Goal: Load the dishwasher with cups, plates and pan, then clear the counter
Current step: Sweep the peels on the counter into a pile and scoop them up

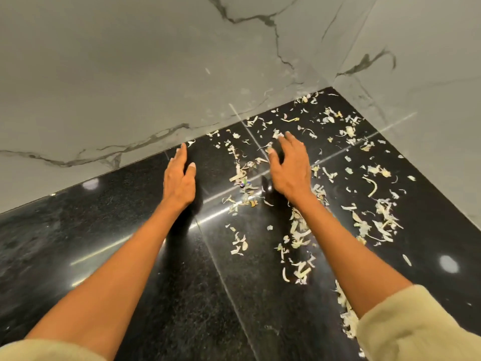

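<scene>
Both grips were flat and apart, holding nothing: our left hand [179, 178] and right hand [290, 168] on the black worktop [117, 230]. Peel scraps [382, 217] lay between and right of them; light, flimsy stuff, probably easier swept together than pinched.

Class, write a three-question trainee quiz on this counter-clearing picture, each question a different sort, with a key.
1. True or false: the left hand holds a cup.
2. Where do most vegetable scraps lie on the black counter? A) the person's left B) the person's right
3. Fill in: the right hand reaches toward the counter's far ____.

Key: 1 false; 2 B; 3 corner.
</scene>
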`<state>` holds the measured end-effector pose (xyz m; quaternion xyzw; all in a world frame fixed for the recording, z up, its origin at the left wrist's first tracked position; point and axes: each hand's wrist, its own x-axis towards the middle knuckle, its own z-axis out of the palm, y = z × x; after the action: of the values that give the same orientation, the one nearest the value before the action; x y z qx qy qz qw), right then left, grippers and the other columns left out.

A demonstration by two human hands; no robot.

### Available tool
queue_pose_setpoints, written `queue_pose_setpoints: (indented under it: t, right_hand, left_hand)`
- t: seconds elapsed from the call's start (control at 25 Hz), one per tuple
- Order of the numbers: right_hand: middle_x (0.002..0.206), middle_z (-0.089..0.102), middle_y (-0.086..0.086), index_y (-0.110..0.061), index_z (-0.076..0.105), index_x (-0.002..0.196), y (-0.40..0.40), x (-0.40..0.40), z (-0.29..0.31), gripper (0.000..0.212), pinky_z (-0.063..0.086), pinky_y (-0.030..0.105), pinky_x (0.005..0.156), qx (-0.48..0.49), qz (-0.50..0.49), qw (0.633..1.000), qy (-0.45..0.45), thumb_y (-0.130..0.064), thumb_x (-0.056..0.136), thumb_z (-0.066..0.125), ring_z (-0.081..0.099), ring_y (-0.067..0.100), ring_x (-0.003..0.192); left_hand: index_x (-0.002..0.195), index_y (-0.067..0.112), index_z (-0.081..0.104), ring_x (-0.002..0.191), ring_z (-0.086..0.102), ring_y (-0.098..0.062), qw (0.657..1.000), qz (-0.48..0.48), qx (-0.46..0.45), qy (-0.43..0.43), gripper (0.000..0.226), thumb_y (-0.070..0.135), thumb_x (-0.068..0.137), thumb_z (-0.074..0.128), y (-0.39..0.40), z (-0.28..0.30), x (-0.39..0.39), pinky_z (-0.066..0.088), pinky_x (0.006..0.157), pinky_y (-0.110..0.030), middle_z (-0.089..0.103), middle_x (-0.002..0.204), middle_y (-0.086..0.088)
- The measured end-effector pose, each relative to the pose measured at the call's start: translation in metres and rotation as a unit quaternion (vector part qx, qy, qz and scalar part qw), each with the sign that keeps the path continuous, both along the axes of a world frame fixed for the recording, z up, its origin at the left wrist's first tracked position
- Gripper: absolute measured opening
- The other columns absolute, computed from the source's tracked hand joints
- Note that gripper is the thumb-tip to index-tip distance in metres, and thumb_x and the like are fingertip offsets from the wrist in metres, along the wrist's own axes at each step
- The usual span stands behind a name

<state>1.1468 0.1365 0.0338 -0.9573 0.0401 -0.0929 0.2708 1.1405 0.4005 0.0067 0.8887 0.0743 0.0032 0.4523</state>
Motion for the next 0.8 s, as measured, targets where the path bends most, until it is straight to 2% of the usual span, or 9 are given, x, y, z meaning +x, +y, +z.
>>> queue_pose_setpoints:
  t: [0.04, 0.12, 0.24, 0.4, 0.56, 0.6, 0.68, 0.76, 0.8]
  right_hand:
    - [0.158, 0.037, 0.013, -0.008, 0.045, 0.149, -0.019, 0.006, 0.000, 0.060, 0.021, 0.048, 0.123, 0.021, -0.028, 0.999, 0.004, -0.045, 0.102, 0.041, 0.030, 0.027, 0.148]
    - [0.162, 0.029, 0.012, -0.009, 0.037, 0.153, -0.058, 0.020, -0.003, 0.062, 0.015, 0.048, 0.125, 0.000, -0.079, 0.996, 0.028, -0.046, 0.103, 0.042, 0.023, 0.028, 0.151]
    - [0.167, 0.014, 0.010, -0.009, 0.020, 0.159, -0.101, 0.038, -0.013, 0.070, 0.007, 0.045, 0.127, -0.016, -0.101, 0.990, 0.102, -0.049, 0.104, 0.038, 0.009, 0.026, 0.155]
    - [0.167, 0.011, 0.010, -0.010, 0.015, 0.160, -0.085, 0.064, -0.021, 0.069, 0.003, 0.042, 0.126, -0.025, -0.029, 0.994, 0.100, -0.046, 0.105, 0.037, 0.007, 0.024, 0.155]
    - [0.166, 0.019, 0.009, -0.010, 0.020, 0.159, -0.045, 0.064, -0.019, 0.062, 0.004, 0.040, 0.126, 0.002, 0.099, 0.991, 0.088, -0.030, 0.106, 0.044, 0.013, 0.022, 0.154]
    - [0.165, 0.023, 0.009, -0.009, 0.023, 0.158, -0.039, 0.058, -0.020, 0.060, 0.006, 0.041, 0.127, 0.020, 0.133, 0.987, 0.092, -0.025, 0.105, 0.046, 0.016, 0.021, 0.154]
    - [0.159, 0.038, 0.010, -0.009, 0.039, 0.153, -0.040, 0.042, -0.017, 0.052, 0.018, 0.040, 0.125, 0.106, 0.177, 0.974, 0.091, -0.013, 0.102, 0.050, 0.030, 0.021, 0.149]
    - [0.147, 0.054, 0.006, -0.012, 0.054, 0.144, -0.058, 0.029, -0.010, 0.044, 0.032, 0.034, 0.118, 0.172, 0.167, 0.969, 0.067, -0.007, 0.100, 0.052, 0.046, 0.017, 0.137]
    - [0.143, 0.058, 0.004, -0.014, 0.058, 0.140, -0.074, 0.027, -0.007, 0.042, 0.034, 0.032, 0.115, 0.180, 0.131, 0.974, 0.041, -0.006, 0.099, 0.051, 0.049, 0.015, 0.133]
  left_hand:
    - [0.157, 0.020, 0.022, 0.152, 0.015, -0.028, 1.000, -0.009, 0.013, 0.003, 0.058, 0.021, 0.102, 0.040, -0.004, 0.002, 0.009, 0.007, 0.123, -0.035, 0.021, 0.163, -0.008]
    - [0.157, 0.020, 0.024, 0.152, 0.015, -0.026, 0.999, -0.022, 0.039, -0.001, 0.057, 0.016, 0.103, 0.042, -0.014, 0.006, 0.022, 0.007, 0.122, -0.033, 0.021, 0.163, -0.006]
    - [0.156, 0.021, 0.028, 0.151, 0.017, -0.022, 0.996, -0.033, 0.083, -0.015, 0.058, 0.012, 0.101, 0.043, -0.029, 0.006, 0.030, 0.007, 0.122, -0.031, 0.024, 0.162, -0.004]
    - [0.156, 0.022, 0.028, 0.151, 0.017, -0.023, 0.994, -0.059, 0.088, -0.002, 0.060, 0.010, 0.100, 0.044, -0.047, 0.010, 0.040, 0.006, 0.121, -0.029, 0.023, 0.162, -0.004]
    - [0.155, 0.029, 0.029, 0.151, 0.016, -0.027, 0.983, -0.170, 0.064, 0.026, 0.061, 0.014, 0.097, 0.042, -0.097, 0.011, 0.047, 0.010, 0.124, -0.042, 0.024, 0.162, -0.002]
    - [0.153, 0.028, 0.034, 0.150, 0.021, -0.025, 0.978, -0.204, 0.046, 0.023, 0.062, 0.017, 0.092, 0.042, -0.109, 0.012, 0.043, 0.012, 0.124, -0.045, 0.030, 0.160, -0.002]
    - [0.143, 0.017, 0.051, 0.141, 0.042, -0.018, 0.972, -0.222, -0.071, 0.003, 0.060, 0.015, 0.084, 0.043, -0.122, 0.012, 0.039, 0.022, 0.123, -0.044, 0.053, 0.145, -0.004]
    - [0.131, 0.005, 0.061, 0.125, 0.059, -0.016, 0.967, -0.153, -0.202, -0.025, 0.049, 0.005, 0.085, 0.044, -0.122, 0.010, 0.038, 0.038, 0.115, -0.042, 0.067, 0.126, -0.007]
    - [0.129, 0.005, 0.062, 0.122, 0.062, -0.016, 0.967, -0.096, -0.231, -0.050, 0.046, 0.002, 0.086, 0.044, -0.119, 0.010, 0.039, 0.043, 0.111, -0.041, 0.068, 0.124, -0.008]
